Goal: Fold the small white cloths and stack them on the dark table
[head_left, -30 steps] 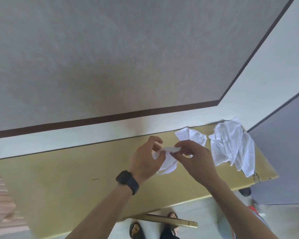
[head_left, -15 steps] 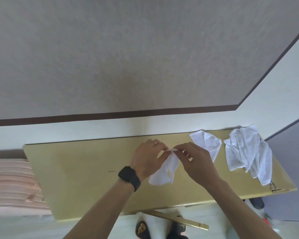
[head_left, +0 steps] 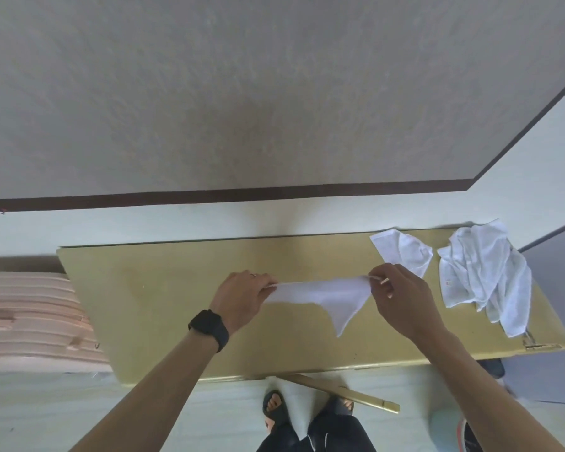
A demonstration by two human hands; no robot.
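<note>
- A person stands at a long, yellowish-olive table (head_left: 177, 305) set against a pale wall, seen from a camera on their head looking down.
- The left hand (head_left: 242, 296) pinches one corner of a small white cloth (head_left: 323, 295), fingers closed on the fabric.
- The right hand (head_left: 402, 301) pinches the opposite corner, fingers likewise closed on it.
- The cloth is stretched between the two hands above the middle of the table; its top edge is pulled fairly straight, and a loose corner hangs down in a point toward the table's near edge.
- A black watch (head_left: 209, 329) sits on the left wrist, and a ring shows on a finger of that hand.
- Behind the right hand, near the table's far edge, lies a single white cloth (head_left: 402, 252), partly folded.
- Just beside it, at the right end of the table, is a rumpled pile of white cloths (head_left: 483, 275), spreading toward the near edge.
- Below the table's near edge, the person's feet in dark sandals (head_left: 274, 409) stand on a pale floor.
- A gold-coloured bar (head_left: 346, 393) lies slanted on the floor by the feet.
- Left of the table is a stack of pinkish slabs (head_left: 26, 318).
</note>
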